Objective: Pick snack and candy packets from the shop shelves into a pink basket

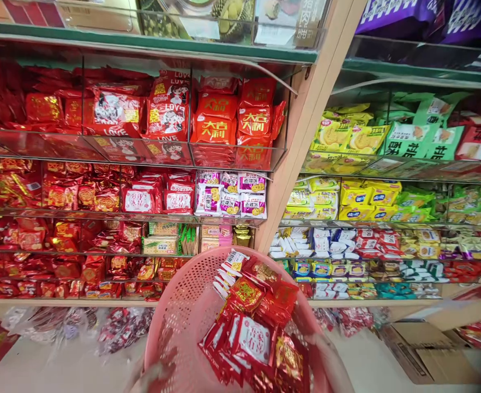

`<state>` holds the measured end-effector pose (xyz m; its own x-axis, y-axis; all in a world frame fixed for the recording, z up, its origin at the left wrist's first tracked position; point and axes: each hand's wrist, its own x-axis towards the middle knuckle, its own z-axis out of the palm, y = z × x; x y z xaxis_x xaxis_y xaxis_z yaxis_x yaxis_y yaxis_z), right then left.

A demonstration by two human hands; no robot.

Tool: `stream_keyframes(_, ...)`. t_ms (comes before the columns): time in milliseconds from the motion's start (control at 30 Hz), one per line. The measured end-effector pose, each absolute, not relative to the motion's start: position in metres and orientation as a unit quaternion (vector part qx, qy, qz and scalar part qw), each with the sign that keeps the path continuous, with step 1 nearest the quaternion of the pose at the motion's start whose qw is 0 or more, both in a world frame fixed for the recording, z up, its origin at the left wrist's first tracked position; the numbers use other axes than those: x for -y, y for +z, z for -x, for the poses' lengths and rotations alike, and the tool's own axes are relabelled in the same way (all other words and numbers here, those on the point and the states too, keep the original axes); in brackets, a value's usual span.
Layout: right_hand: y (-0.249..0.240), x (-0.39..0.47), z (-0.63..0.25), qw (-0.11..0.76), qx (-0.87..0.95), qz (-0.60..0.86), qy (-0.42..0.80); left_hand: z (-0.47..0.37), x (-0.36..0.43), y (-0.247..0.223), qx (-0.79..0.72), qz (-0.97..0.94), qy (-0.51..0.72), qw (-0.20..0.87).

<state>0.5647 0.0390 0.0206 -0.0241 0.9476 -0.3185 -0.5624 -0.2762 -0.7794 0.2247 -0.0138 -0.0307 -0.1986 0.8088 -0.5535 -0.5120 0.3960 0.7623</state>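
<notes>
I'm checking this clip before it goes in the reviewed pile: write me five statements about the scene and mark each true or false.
1. The basket is pink and has holes in its wall. True.
2. It holds only green packets. False: most of its contents are red packets.
3. The left hand is at the basket's left side and the right hand at its right. True, though both are blurred.
4. The cardboard box sits on the top shelf. False: it is on the floor at lower right.
5. White packets lie in the basket at the end nearest the shelves. True.
</notes>
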Motion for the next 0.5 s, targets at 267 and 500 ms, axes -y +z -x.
stream_keyframes(267, 0.005, -0.042, -0.568, 0.55, 0.228, 0.452, 0.664, -0.21, 0.01, -0.041, -0.57, -0.165, 0.545, 0.592)
stream_keyframes(500, 0.007, -0.046, -0.572, 0.542, 0.223, 0.468, 0.661, -0.222, 0.017, -0.043, -0.538, -0.166, 0.572, 0.597)
